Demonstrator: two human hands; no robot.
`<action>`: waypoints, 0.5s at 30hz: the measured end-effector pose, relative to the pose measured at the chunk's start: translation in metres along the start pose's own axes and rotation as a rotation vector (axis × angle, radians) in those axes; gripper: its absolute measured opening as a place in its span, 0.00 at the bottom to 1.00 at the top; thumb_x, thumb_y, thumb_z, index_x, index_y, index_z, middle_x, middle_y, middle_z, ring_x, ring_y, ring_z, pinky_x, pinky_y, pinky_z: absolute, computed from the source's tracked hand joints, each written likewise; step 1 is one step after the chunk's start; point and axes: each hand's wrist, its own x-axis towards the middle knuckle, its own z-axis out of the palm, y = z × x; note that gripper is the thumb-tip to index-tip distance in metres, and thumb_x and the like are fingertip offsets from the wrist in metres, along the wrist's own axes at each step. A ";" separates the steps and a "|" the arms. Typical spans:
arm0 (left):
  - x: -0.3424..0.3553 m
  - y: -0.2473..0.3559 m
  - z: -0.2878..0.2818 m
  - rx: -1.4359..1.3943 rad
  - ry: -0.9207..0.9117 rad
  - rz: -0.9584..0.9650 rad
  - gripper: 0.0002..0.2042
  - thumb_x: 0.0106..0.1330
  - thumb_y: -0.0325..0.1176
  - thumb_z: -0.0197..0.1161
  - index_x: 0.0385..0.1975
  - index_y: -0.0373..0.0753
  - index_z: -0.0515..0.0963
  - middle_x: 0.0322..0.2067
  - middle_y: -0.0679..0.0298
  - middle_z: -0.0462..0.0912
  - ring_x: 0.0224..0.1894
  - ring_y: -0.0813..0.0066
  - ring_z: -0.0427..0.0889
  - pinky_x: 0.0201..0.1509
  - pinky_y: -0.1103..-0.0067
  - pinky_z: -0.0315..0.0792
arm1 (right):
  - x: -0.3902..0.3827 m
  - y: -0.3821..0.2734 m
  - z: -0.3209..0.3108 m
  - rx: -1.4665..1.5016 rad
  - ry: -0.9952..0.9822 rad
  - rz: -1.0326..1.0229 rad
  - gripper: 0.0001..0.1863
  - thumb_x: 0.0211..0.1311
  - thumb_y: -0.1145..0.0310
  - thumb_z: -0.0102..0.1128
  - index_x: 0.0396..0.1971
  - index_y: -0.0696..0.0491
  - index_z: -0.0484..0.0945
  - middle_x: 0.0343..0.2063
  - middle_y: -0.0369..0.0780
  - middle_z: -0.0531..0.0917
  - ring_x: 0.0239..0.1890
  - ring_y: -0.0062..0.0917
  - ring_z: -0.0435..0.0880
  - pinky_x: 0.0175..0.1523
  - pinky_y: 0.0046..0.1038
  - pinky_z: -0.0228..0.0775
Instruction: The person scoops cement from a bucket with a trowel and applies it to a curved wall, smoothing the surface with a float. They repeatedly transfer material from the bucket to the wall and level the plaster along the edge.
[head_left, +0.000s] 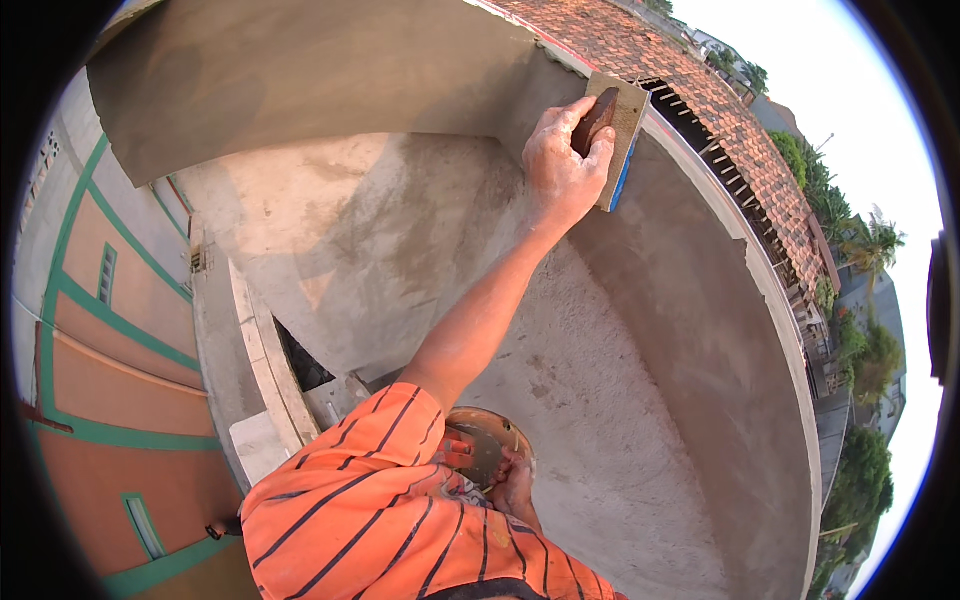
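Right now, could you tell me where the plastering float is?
In the head view, upper right of centre: the plastering float is gripped in one hand, flat against the grey parapet wall.

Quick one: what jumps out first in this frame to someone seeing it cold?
A raised hand at top centre grips a plastering float by its dark handle, flat against the grey rendered parapet wall. Which hand it is cannot be told. An orange striped sleeve fills the bottom. Beyond the wall, upper right, lies a red tiled roof, with trees further right.
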 end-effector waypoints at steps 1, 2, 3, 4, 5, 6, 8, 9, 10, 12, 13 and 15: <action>-0.003 -0.008 -0.003 -0.018 -0.009 -0.054 0.18 0.58 0.30 0.69 0.48 0.34 0.81 0.40 0.54 0.83 0.43 0.59 0.84 0.49 0.68 0.77 | 0.002 0.000 -0.001 -0.015 -0.019 -0.009 0.11 0.60 0.63 0.63 0.24 0.43 0.69 0.15 0.27 0.64 0.16 0.18 0.61 0.25 0.25 0.55; -0.007 -0.015 -0.005 -0.009 0.015 -0.028 0.17 0.58 0.31 0.70 0.48 0.35 0.82 0.40 0.54 0.84 0.43 0.59 0.84 0.50 0.68 0.77 | 0.002 -0.001 -0.002 -0.026 -0.044 -0.005 0.12 0.60 0.63 0.63 0.23 0.43 0.68 0.15 0.27 0.64 0.16 0.18 0.61 0.25 0.26 0.55; -0.012 -0.022 -0.008 0.033 -0.002 -0.109 0.17 0.58 0.31 0.70 0.48 0.35 0.82 0.40 0.54 0.84 0.43 0.59 0.84 0.50 0.68 0.77 | 0.002 0.000 -0.003 -0.051 -0.007 0.037 0.12 0.60 0.62 0.63 0.22 0.43 0.68 0.15 0.27 0.63 0.16 0.18 0.61 0.25 0.26 0.54; -0.016 -0.029 -0.012 0.060 0.005 -0.135 0.17 0.58 0.31 0.70 0.48 0.35 0.82 0.41 0.54 0.84 0.43 0.59 0.84 0.50 0.68 0.77 | 0.002 0.000 -0.004 -0.041 -0.072 0.006 0.13 0.60 0.62 0.63 0.22 0.43 0.67 0.15 0.27 0.63 0.16 0.18 0.61 0.25 0.26 0.54; -0.021 -0.035 -0.016 0.072 0.028 -0.120 0.17 0.58 0.31 0.70 0.48 0.35 0.82 0.41 0.54 0.84 0.43 0.59 0.84 0.50 0.68 0.77 | 0.000 0.000 -0.006 -0.045 -0.072 0.018 0.13 0.60 0.62 0.63 0.22 0.43 0.67 0.15 0.27 0.63 0.16 0.18 0.61 0.25 0.26 0.54; -0.026 -0.039 -0.022 0.065 0.020 -0.205 0.18 0.59 0.32 0.70 0.48 0.36 0.82 0.42 0.54 0.84 0.44 0.60 0.84 0.51 0.68 0.76 | 0.000 0.000 -0.006 -0.044 -0.111 -0.019 0.14 0.59 0.62 0.63 0.21 0.43 0.67 0.15 0.27 0.63 0.16 0.18 0.61 0.25 0.26 0.54; -0.040 -0.039 -0.041 -0.013 0.006 -0.407 0.19 0.61 0.32 0.70 0.51 0.33 0.81 0.46 0.56 0.84 0.49 0.64 0.82 0.56 0.71 0.73 | -0.003 0.001 -0.008 -0.036 -0.058 -0.006 0.14 0.59 0.62 0.63 0.21 0.43 0.67 0.15 0.27 0.64 0.16 0.18 0.61 0.25 0.26 0.55; -0.042 -0.036 -0.044 -0.036 -0.021 -0.571 0.20 0.62 0.32 0.70 0.52 0.32 0.80 0.48 0.56 0.84 0.51 0.67 0.81 0.59 0.72 0.72 | -0.006 0.002 -0.010 -0.035 -0.066 -0.015 0.14 0.59 0.61 0.63 0.21 0.43 0.67 0.15 0.27 0.64 0.16 0.18 0.61 0.25 0.26 0.55; -0.040 -0.032 -0.044 -0.034 -0.006 -0.494 0.19 0.62 0.32 0.69 0.52 0.33 0.80 0.46 0.58 0.84 0.50 0.67 0.81 0.57 0.72 0.72 | -0.006 0.002 -0.009 -0.031 -0.065 -0.038 0.14 0.59 0.61 0.64 0.21 0.43 0.67 0.15 0.27 0.64 0.16 0.18 0.61 0.25 0.26 0.55; -0.023 -0.023 -0.035 0.001 0.000 -0.243 0.18 0.62 0.32 0.69 0.51 0.34 0.81 0.45 0.58 0.84 0.48 0.68 0.82 0.56 0.73 0.73 | -0.006 0.001 -0.009 -0.037 -0.073 -0.047 0.14 0.59 0.62 0.64 0.21 0.43 0.66 0.15 0.27 0.64 0.16 0.17 0.61 0.25 0.26 0.55; -0.012 -0.017 -0.027 0.017 0.015 -0.112 0.18 0.62 0.31 0.69 0.51 0.34 0.81 0.45 0.58 0.84 0.47 0.68 0.82 0.55 0.73 0.74 | -0.005 0.001 -0.009 -0.033 -0.078 -0.039 0.14 0.59 0.61 0.64 0.21 0.42 0.67 0.15 0.27 0.64 0.16 0.17 0.61 0.25 0.26 0.55; 0.012 -0.006 -0.011 -0.036 -0.012 -0.032 0.18 0.62 0.32 0.69 0.51 0.34 0.81 0.43 0.58 0.83 0.46 0.67 0.82 0.54 0.73 0.74 | -0.001 -0.001 -0.007 -0.039 -0.023 0.024 0.13 0.59 0.61 0.64 0.22 0.42 0.67 0.15 0.27 0.64 0.16 0.17 0.61 0.25 0.26 0.55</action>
